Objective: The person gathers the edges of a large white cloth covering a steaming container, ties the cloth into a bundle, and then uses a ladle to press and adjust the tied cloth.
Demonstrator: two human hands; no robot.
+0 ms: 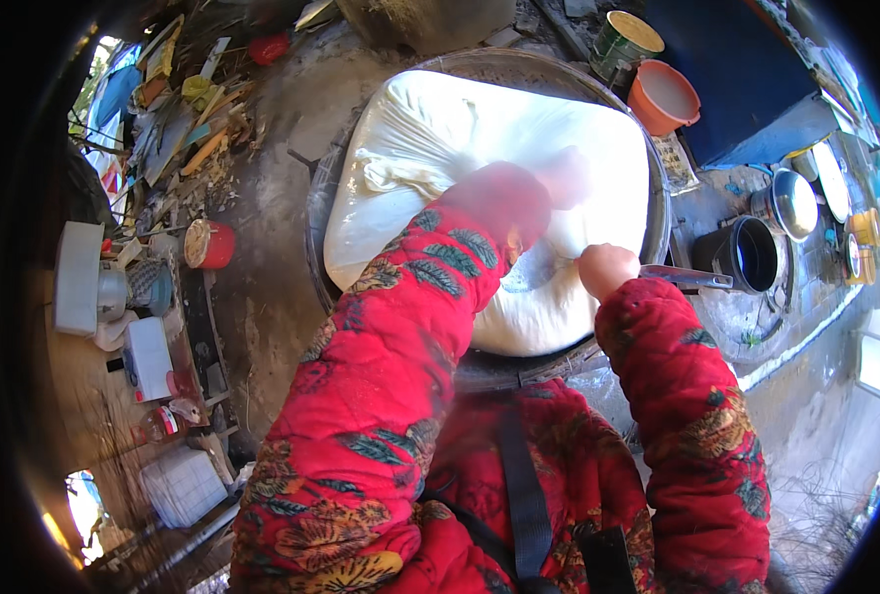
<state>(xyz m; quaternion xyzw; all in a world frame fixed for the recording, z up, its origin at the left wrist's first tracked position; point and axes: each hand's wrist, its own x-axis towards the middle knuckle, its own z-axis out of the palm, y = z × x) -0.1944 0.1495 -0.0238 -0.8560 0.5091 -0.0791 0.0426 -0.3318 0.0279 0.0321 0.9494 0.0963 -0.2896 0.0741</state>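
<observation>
A large wet white cloth point(588, 148), bulging and gathered into folds at its upper left, fills most of a round vat point(336, 163). My left hand point(568, 178) is blurred over the middle of the cloth, partly behind its red floral sleeve; its finger position is unclear. Near the cloth's right side, my right hand point(607, 269) is closed around a metal handle point(689, 277), whose end sticks out to the right past the wrist. Between the hands a greyish round patch point(530, 271) shows in a hollow; whether it is liquid or a utensil's bowl I cannot tell.
An orange bucket point(663, 96) with pale contents stands beyond the vat, beside a green can point(624, 44). To the right are a black bucket point(737, 255) and a metal pot point(785, 206). A red tub point(210, 243) and scrap wood point(195, 141) lie left.
</observation>
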